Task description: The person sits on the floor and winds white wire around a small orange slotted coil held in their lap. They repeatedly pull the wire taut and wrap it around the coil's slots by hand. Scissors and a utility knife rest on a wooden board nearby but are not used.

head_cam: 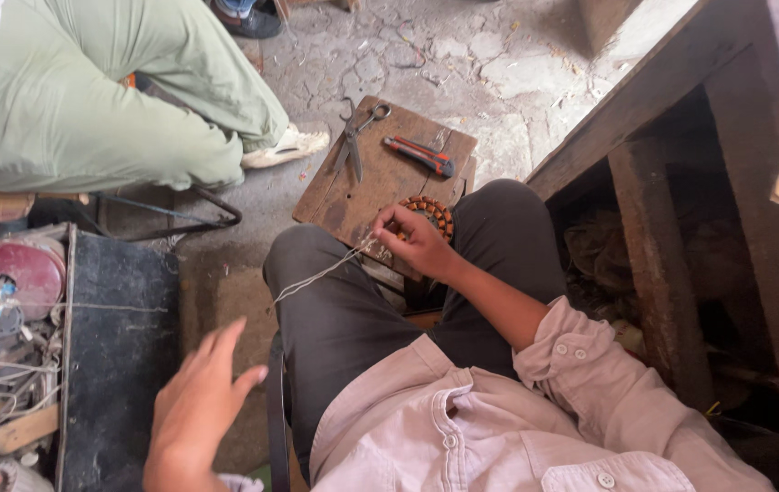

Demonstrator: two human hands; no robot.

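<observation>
Clearly the right hand (417, 239) pinches thin wire (316, 276) at the copper-wound ring (430, 214); the left hand (198, 401) hangs spread, holding nothing. Wire looks light, springy, easily kinked; the ring's rigid rim seems the safest hold.

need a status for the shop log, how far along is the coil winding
Done: many copper coils already sit on the stator ring. In hand: right hand pinches the wire at the ring; left hand hovers open. Left: cannot tell, the hand hides some slots.

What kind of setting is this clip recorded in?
Probably a small, informal motor-repair workshop at floor level. A copper-wound stator sits by the right hand on a low wooden stool with scissors and a utility knife; the concrete floor is cracked.
</observation>
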